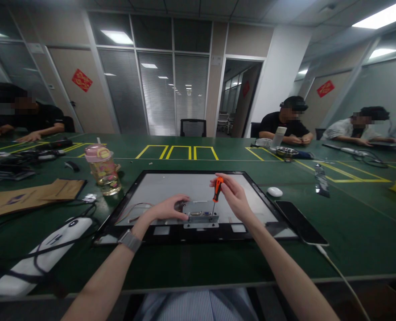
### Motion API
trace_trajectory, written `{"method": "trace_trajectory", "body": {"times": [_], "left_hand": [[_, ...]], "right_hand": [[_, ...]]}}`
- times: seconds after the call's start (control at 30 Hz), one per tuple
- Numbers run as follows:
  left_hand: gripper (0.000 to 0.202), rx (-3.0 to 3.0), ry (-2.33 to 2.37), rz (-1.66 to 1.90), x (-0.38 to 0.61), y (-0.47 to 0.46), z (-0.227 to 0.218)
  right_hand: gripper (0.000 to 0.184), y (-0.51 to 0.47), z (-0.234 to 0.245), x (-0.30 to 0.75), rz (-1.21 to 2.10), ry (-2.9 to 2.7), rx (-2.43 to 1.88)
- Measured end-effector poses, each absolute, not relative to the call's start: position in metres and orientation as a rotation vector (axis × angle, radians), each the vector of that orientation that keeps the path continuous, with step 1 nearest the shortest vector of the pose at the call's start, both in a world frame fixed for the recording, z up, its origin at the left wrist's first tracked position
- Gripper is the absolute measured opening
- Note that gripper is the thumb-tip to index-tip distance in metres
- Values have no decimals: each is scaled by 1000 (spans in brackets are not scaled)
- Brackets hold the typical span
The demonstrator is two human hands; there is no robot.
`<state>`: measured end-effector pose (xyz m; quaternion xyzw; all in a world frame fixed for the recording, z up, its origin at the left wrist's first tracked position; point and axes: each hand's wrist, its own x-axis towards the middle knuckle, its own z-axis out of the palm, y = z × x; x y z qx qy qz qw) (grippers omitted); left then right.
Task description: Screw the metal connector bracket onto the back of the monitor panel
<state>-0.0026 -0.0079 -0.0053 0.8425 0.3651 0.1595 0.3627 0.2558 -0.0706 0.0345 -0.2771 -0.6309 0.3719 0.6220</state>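
Observation:
A metal bracket (201,224) with video ports along its upright face stands on a flat display panel (151,185), near the panel's front edge. Its left end is gripped by my left hand (169,208), thumb in front and fingers behind. My right hand (233,195) holds an orange and black screwdriver (217,189) by its handle, fingers closed round it. The screwdriver's thin shaft points down at the right part of the bracket; whether its tip sits in a screw is too small to tell. Thin wires (134,206) lie on the panel left of my left hand.
Left of the panel stand a pink-lidded cup (102,171), a white power strip (47,252) with black cables, and a brown paper envelope (34,196). On the right lie a phone (300,221) with a charging cable and a white earbud case (274,191). Several people sit across the table.

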Motion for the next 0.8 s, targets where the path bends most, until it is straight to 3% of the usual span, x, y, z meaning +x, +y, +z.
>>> {"method": "trace_trajectory", "body": {"times": [0.8], "left_hand": [[67,2159,955,405,0,-10,-3]], "right_hand": [[30,-71,34,257,748,-1481,-713]]}}
